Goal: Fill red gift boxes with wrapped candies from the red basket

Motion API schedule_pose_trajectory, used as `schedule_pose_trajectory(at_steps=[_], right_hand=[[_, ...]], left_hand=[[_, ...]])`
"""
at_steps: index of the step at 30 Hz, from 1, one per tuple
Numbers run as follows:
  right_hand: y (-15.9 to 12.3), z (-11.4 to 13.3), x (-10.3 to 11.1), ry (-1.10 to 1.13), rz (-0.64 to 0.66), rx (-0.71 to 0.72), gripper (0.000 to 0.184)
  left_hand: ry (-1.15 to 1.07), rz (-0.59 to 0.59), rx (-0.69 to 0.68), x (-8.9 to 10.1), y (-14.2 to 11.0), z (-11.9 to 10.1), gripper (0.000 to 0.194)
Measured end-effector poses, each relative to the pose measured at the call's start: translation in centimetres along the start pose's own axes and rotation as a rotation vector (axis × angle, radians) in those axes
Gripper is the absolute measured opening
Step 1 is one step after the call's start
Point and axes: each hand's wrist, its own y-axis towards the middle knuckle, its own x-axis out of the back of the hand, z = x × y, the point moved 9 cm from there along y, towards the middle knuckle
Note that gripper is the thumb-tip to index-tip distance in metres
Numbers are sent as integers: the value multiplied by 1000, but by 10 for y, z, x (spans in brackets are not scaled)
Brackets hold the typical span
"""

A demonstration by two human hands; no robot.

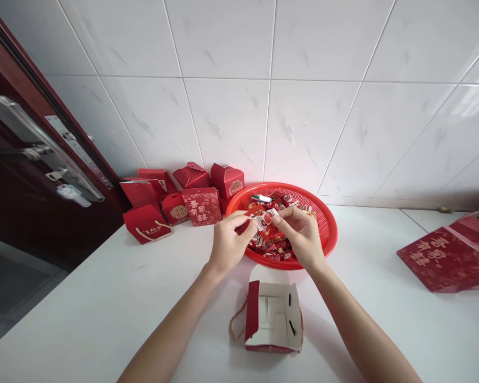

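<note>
Right now the left hand [232,239] and the right hand [301,234] are close together, fingertips pinching opposite ends of a small red-and-white wrapped candy [266,218], held over the red basket [331,239] full of wrapped sweets. And nearer the person, just below the hands, sits an open box [274,319], pale inside, a twisted cord handle at its side. All this on a white tabletop [143,303]! Red gift boxes [201,206] cluster left of the basket, a patterned red package [449,255] lies far right, white marbled tiles [227,117] rise behind, and a dark red door [24,175] stands left.
</note>
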Motion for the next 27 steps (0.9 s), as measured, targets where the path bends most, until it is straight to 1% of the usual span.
schedule_pose_trajectory(at_steps=[3, 8, 11, 14, 19, 23, 27], right_hand=[[1, -2, 1, 69, 32, -75, 35], [3, -7, -2, 267, 103, -186, 33], [3, -11, -3, 300, 120, -229, 33], [3, -10, -3, 284, 129, -219, 33], [1, -1, -3, 243, 146, -183, 30], [-2, 4, -4, 204, 135, -198, 29], [-5, 11, -3, 205, 115, -168, 28]], left_hand=[[31, 10, -33, 1, 0, -5, 29], [22, 38, -78, 1, -1, -16, 29], [13, 52, -90, 1, -1, -19, 28], [18, 54, -97, 1, -1, -19, 27], [42, 29, -98, 4, -1, -17, 27], [59, 12, -143, 5, -2, -21, 25], [89, 13, -197, 6, -3, -27, 25]])
